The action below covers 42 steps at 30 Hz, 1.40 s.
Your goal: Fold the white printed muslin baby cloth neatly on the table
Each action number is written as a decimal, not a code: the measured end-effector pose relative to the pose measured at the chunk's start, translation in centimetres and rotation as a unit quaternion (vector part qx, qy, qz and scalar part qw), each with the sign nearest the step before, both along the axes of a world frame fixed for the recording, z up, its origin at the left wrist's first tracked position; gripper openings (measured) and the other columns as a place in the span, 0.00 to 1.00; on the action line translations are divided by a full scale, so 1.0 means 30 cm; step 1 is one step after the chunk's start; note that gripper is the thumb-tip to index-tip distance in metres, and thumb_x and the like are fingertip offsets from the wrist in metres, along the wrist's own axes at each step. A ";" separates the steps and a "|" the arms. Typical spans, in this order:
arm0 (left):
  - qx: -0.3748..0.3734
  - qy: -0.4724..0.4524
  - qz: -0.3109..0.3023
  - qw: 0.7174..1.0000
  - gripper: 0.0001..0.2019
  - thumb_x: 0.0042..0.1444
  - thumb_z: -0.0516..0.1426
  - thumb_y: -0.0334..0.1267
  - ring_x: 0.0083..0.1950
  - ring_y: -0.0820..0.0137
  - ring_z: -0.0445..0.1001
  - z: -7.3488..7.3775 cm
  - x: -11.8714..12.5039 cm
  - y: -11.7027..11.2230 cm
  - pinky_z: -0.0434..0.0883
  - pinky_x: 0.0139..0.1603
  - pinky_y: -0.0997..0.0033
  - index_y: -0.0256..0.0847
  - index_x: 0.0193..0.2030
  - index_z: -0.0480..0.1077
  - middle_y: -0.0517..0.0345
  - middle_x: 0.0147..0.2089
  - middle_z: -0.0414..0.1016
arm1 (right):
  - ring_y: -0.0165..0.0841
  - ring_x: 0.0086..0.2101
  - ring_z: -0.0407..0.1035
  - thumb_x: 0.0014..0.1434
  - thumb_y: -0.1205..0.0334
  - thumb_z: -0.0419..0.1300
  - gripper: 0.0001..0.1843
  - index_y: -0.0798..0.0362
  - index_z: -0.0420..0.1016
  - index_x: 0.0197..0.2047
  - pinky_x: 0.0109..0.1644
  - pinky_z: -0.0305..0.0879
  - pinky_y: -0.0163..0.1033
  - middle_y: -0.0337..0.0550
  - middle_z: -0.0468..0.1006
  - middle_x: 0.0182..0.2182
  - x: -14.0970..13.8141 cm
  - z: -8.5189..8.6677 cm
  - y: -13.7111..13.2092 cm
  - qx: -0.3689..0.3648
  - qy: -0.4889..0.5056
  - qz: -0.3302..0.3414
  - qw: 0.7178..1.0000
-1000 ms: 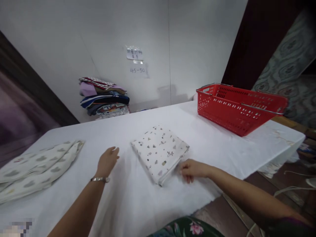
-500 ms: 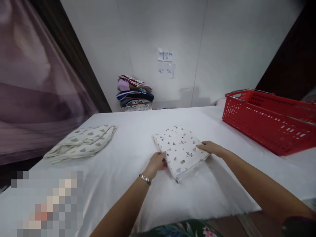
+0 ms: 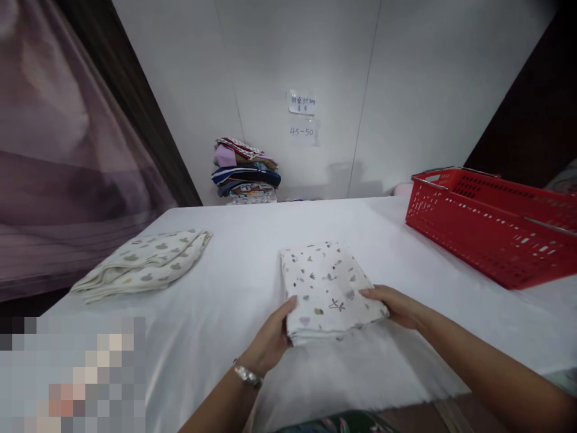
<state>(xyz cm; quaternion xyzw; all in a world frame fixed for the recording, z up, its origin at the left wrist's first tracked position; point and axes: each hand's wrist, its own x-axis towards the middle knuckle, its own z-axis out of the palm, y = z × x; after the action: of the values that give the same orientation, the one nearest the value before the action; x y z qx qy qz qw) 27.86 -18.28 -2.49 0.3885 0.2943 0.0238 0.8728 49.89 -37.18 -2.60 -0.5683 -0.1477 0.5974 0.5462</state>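
A folded white cloth (image 3: 327, 288) with a small grey, green and lilac print is held by its two sides just in front of me. My left hand (image 3: 273, 337) grips its near left corner, thumb on top and fingers underneath. My right hand (image 3: 394, 305) closes on the right edge in the same way, its fingers partly hidden below the cloth. Whether the cloth rests on the table or is slightly lifted I cannot tell. On the left lies a second folded cloth (image 3: 148, 261), cream with grey cloud-like shapes, touched by neither hand.
A white-covered table (image 3: 234, 252) spreads before me. At its right stands a red perforated basket (image 3: 478, 225) with metal handles. Behind the far edge rises a stack of folded fabrics (image 3: 247, 171). Paper signs (image 3: 303, 129) hang on the wall, and a pinkish curtain (image 3: 67, 150) hangs at left.
The printed cloth has turned so its near edge faces me, and it has come closer. Both hands moved nearer with it, keeping hold of its sides.
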 end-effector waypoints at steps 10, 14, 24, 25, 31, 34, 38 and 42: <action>0.031 -0.061 -0.003 0.998 0.20 0.54 0.55 0.41 0.47 0.60 0.73 0.108 -0.074 0.102 0.68 0.48 0.66 0.31 0.51 0.68 0.47 0.46 0.76 | 0.33 0.30 0.71 0.52 0.54 0.61 0.17 0.59 0.74 0.40 0.30 0.68 0.34 0.48 0.78 0.33 -0.106 0.132 0.042 0.035 -0.021 -0.073 0.997; 0.139 -0.089 0.052 0.985 0.14 0.54 0.55 0.36 0.33 0.71 0.74 0.330 0.105 0.299 0.69 0.31 0.75 0.32 0.45 0.71 0.52 0.36 0.78 | 0.32 0.28 0.70 0.55 0.60 0.58 0.09 0.58 0.73 0.35 0.30 0.69 0.36 0.46 0.77 0.29 0.023 0.324 0.239 0.107 -0.089 -0.147 0.979; 0.301 0.018 0.082 0.950 0.14 0.50 0.58 0.39 0.32 0.75 0.72 0.400 0.151 0.529 0.66 0.31 0.78 0.30 0.40 0.69 0.56 0.34 0.76 | 0.33 0.32 0.72 0.59 0.62 0.55 0.11 0.58 0.71 0.42 0.34 0.73 0.40 0.46 0.78 0.34 0.030 0.277 0.452 0.165 -0.072 -0.132 0.975; 0.300 0.083 0.081 0.947 0.15 0.51 0.57 0.42 0.32 0.76 0.71 0.326 0.120 0.519 0.66 0.32 0.78 0.30 0.40 0.69 0.58 0.33 0.76 | 0.32 0.31 0.72 0.59 0.62 0.54 0.10 0.59 0.70 0.41 0.34 0.73 0.39 0.46 0.78 0.33 -0.001 0.203 0.451 0.115 -0.045 -0.130 0.984; 0.289 0.238 0.083 0.924 0.11 0.44 0.59 0.43 0.34 0.65 0.73 0.018 -0.044 0.452 0.69 0.31 0.69 0.39 0.32 0.67 0.54 0.31 0.76 | 0.33 0.29 0.73 0.54 0.64 0.60 0.12 0.58 0.66 0.41 0.33 0.74 0.42 0.45 0.76 0.32 -0.177 -0.103 0.417 0.004 0.018 -0.072 0.997; 0.365 0.264 0.097 0.887 0.15 0.45 0.57 0.48 0.39 0.63 0.74 0.004 -0.094 0.495 0.69 0.34 0.68 0.41 0.36 0.68 0.52 0.38 0.76 | 0.33 0.30 0.73 0.53 0.60 0.62 0.16 0.57 0.66 0.43 0.32 0.74 0.41 0.47 0.76 0.35 -0.252 -0.110 0.400 0.032 0.019 -0.060 0.998; 0.493 0.341 0.111 0.793 0.21 0.42 0.59 0.49 0.48 0.53 0.70 0.020 -0.144 0.575 0.66 0.44 0.60 0.35 0.40 0.69 0.42 0.45 0.73 | 0.34 0.30 0.74 0.49 0.53 0.64 0.23 0.55 0.68 0.46 0.30 0.73 0.39 0.47 0.76 0.37 -0.344 -0.106 0.369 0.057 0.057 0.040 0.996; 0.680 0.328 0.108 0.646 0.24 0.50 0.52 0.52 0.45 0.56 0.71 0.049 -0.140 0.508 0.64 0.48 0.58 0.35 0.46 0.68 0.43 0.49 0.71 | 0.33 0.27 0.73 0.46 0.56 0.65 0.19 0.57 0.72 0.41 0.27 0.71 0.35 0.46 0.77 0.33 -0.352 -0.130 0.347 0.055 0.021 0.082 0.995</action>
<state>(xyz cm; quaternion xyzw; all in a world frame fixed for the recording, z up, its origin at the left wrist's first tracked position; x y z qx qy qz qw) 23.66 -3.02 -1.02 0.8209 0.5026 0.1822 0.2007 39.33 -26.77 -6.52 -0.5106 -0.2149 0.6429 0.5290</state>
